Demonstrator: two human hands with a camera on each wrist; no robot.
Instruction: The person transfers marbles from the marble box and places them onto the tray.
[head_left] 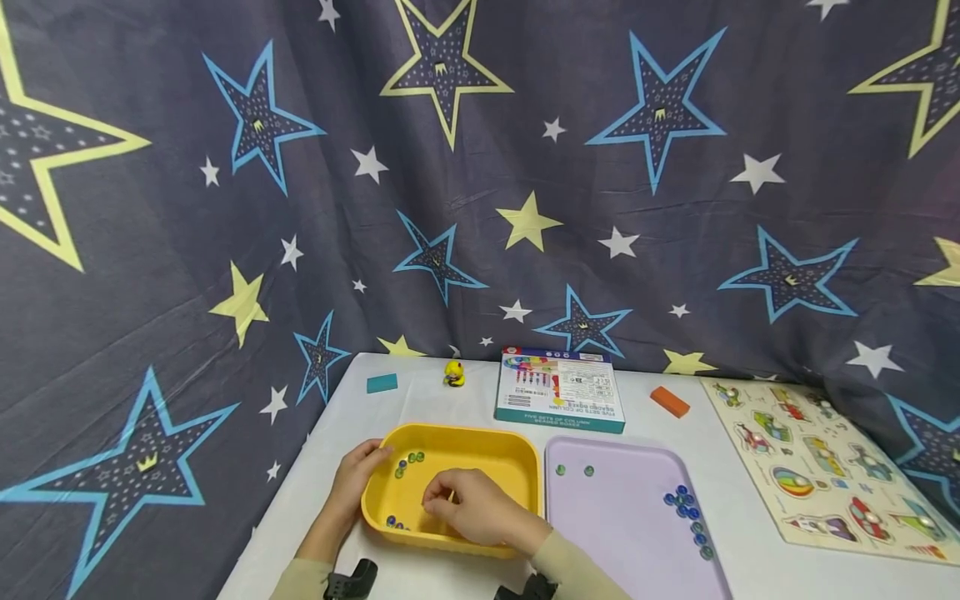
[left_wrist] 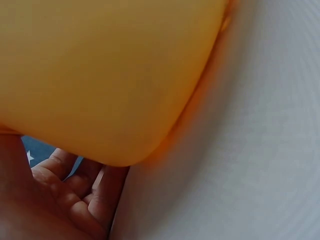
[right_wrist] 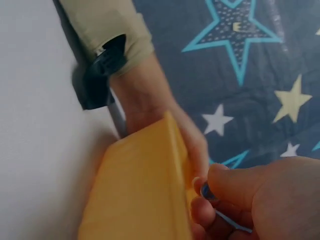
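Observation:
A yellow plastic tub [head_left: 480, 440] stands on the white table, with green and blue marbles [head_left: 401, 468] at its left end and more blue marbles [head_left: 395, 523] at its near left corner. My left hand [head_left: 354, 483] holds the tub's left side, thumb at the rim and fingers along the outer wall in the left wrist view. Over the tub's middle is my right hand [head_left: 474, 504]. Between thumb and fingertips it pinches a blue marble [right_wrist: 207, 191], seen in the right wrist view; in the head view the fingers hide it.
Right of the tub lies a lavender tray [head_left: 607, 533] with two green marbles [head_left: 574, 471] and several blue and green ones [head_left: 686, 505]. Behind stand a teal block [head_left: 382, 382], a yellow toy [head_left: 453, 373], a boxed set [head_left: 558, 392] and an orange block [head_left: 670, 402]. A picture puzzle board [head_left: 817, 467] lies far right.

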